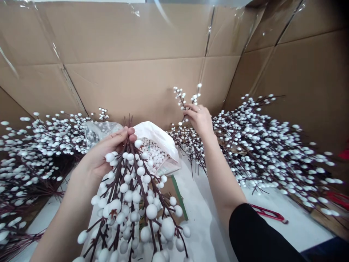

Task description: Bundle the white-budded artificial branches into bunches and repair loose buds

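My left hand [120, 140] is closed around the stem ends of a bunch of white berry branches [136, 196]. The berries hang downward toward me, and the thin brown stem tips poke up past my fingers. Farther back on the right, my right hand [197, 116] pinches a small white berry sprig [180, 96], its tips pointing up in front of the cardboard. Below that hand lie more berry sprigs [191, 145] on the white table. Between my hands stands an open white bag [155, 133] with many loose small white berries inside.
Large heaps of berry branches lie on the left [54, 134] and the right [261, 145]. Cardboard walls [136, 80] enclose the back and sides of the white table [201, 218]. A red-handled tool [269, 213] lies by my right forearm. A cardboard piece [174, 193] lies under the held bunch.
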Action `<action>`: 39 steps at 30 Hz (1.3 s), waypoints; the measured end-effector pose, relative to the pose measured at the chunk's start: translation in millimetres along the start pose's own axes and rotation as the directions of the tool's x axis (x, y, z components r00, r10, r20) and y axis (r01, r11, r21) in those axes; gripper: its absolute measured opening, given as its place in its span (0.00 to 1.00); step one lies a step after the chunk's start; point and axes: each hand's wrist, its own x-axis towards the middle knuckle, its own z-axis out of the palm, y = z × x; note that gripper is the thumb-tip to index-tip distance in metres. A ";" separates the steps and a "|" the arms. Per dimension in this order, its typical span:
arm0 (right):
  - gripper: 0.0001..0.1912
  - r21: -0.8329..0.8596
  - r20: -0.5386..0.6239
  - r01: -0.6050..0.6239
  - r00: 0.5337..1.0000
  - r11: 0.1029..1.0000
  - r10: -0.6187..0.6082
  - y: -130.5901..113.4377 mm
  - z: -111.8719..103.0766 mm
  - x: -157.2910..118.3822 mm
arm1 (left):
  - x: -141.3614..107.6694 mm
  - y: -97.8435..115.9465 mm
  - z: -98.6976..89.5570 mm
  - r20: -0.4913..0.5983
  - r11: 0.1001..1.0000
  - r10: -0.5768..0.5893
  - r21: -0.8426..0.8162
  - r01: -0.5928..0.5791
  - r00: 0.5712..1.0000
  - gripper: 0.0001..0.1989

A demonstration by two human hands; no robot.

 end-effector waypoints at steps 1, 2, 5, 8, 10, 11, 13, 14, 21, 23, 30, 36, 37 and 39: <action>0.14 -0.006 -0.069 -0.043 0.997 0.999 0.043 -0.2 -7.5 1.2 | 0.5 -0.2 -0.6 0.010 1.000 -0.019 -0.009 0.019 1.000 0.04; 0.14 -0.002 -0.138 -0.088 0.987 0.996 0.087 -1.5 -14.7 2.6 | 1.1 -0.6 -1.3 0.017 0.999 -0.035 -0.016 0.035 0.999 0.03; 0.12 0.079 -0.307 -0.181 0.931 0.980 0.197 -13.4 -34.8 7.9 | 3.0 -2.1 -2.9 0.024 0.999 -0.040 -0.011 0.040 0.999 0.03; 0.10 0.179 -0.347 -0.248 0.890 0.952 0.297 -36.9 -54.8 12.5 | 4.8 -3.8 -1.8 0.046 1.000 -0.002 0.024 0.001 0.999 0.05; 0.09 0.238 -0.276 -0.299 0.892 0.924 0.359 -57.2 -70.8 12.9 | 5.7 -4.6 0.0 0.044 0.997 0.047 0.059 -0.049 0.998 0.06; 0.09 0.275 -0.217 -0.303 0.905 0.912 0.366 -68.0 -79.7 11.9 | 5.9 -4.9 0.9 0.036 0.994 0.073 0.083 -0.076 0.997 0.06; 0.10 0.371 -0.074 -0.265 0.947 0.890 0.312 -88.5 -98.9 7.6 | 5.8 -5.1 2.2 0.017 0.984 0.118 0.131 -0.119 0.993 0.07; 0.11 0.424 -0.007 -0.240 0.963 0.873 0.269 -97.6 -108.3 4.7 | 5.7 -5.0 2.5 0.010 0.980 0.135 0.148 -0.135 0.991 0.07; 0.11 0.423 -0.071 -0.067 0.992 0.904 0.106 -129.1 -146.7 -13.9 | 6.8 -5.4 -2.2 0.022 0.980 0.156 0.124 -0.158 0.987 0.05; 0.11 0.369 -0.150 -0.038 0.984 0.929 0.100 -131.7 -148.3 -15.5 | 8.1 -5.6 -4.4 0.032 0.981 0.154 0.116 -0.156 0.988 0.06; 0.12 0.236 -0.254 0.003 0.965 0.972 0.059 -124.2 -135.3 -8.6 | 9.4 -3.2 -5.1 -0.004 0.984 0.153 0.092 -0.152 0.988 0.04; 0.15 0.366 -0.061 0.108 0.994 0.924 -0.092 -137.6 -162.8 -26.6 | 7.1 -3.3 -3.6 0.008 0.975 0.210 0.070 -0.210 0.978 0.06; 0.15 0.449 0.053 0.122 0.985 0.885 -0.163 -140.6 -167.9 -29.6 | 6.4 -3.7 -3.5 0.010 0.973 0.221 0.072 -0.221 0.975 0.06; 0.16 0.607 0.279 0.088 0.907 0.790 -0.316 -143.4 -173.7 -31.8 | 4.9 -4.0 -3.7 0.014 0.970 0.231 0.079 -0.231 0.973 0.06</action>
